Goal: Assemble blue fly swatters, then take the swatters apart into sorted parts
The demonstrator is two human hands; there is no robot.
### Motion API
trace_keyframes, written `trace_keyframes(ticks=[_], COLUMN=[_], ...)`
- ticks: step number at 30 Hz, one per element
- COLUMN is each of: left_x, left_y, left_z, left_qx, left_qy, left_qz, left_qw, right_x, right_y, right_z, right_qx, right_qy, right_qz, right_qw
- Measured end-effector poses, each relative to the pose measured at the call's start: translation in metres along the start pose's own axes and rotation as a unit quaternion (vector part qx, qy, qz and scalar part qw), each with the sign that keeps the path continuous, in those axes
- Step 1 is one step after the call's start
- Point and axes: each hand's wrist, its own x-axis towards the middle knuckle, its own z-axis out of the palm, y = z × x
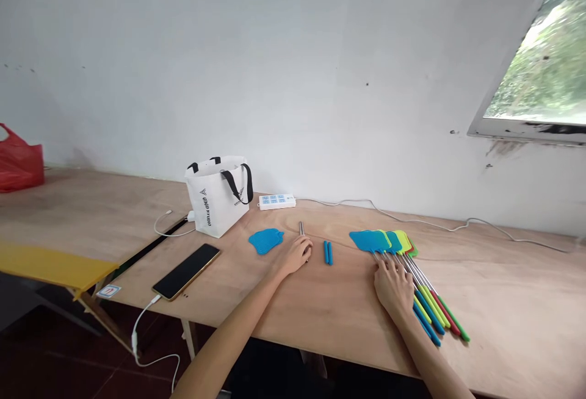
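Observation:
My left hand point(296, 257) is closed over short metal rods point(301, 228), whose far ends stick out past the fingers; the palm hides the rest. To its left lies a loose blue fly swatter head point(266, 241). Two blue handle sleeves point(328, 252) lie side by side between my hands. On the right, my right hand point(394, 286) rests with its fingers apart across the metal shafts of several fly swatters point(370, 240). These lie fanned and overlapping, with blue, yellow, red and green heads and handles. Part of the nearest shafts is hidden under that hand.
Left on the table is a phone point(187, 271) with a white cable. Behind it stands a white tote bag point(215, 204); a power strip point(277, 202) sits by the wall, its cord running right. Across a gap, another table point(114, 204) carries a red plastic bag point(21, 161).

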Motion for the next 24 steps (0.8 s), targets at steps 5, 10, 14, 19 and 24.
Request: trace_keyframes(ticks=[5,10,14,19,24], left_x=[-0.001,-0.006,-0.009,-0.010,-0.009], left_y=[0.011,0.015,0.011,0.007,0.002], left_z=[-0.008,-0.010,-0.007,-0.006,-0.006], left_qx=[0.025,0.038,-0.017,-0.021,0.027], left_qy=[0.002,-0.020,-0.037,-0.021,0.007], left_qz=[-0.006,-0.001,-0.048,-0.037,-0.063], left_qw=[1.000,0.999,0.998,0.999,0.998], right_x=[0.008,0.016,0.019,0.017,0.013], right_y=[0.008,0.016,0.020,0.020,0.021], right_z=[0.001,0.007,0.011,0.010,0.010], right_qx=[-0.002,0.025,0.049,0.072,0.098], right_qy=[-0.016,-0.039,-0.047,-0.057,-0.053], right_qz=[0.002,0.003,0.001,-0.008,-0.022], right_qw=[1.000,0.999,0.998,0.996,0.994])
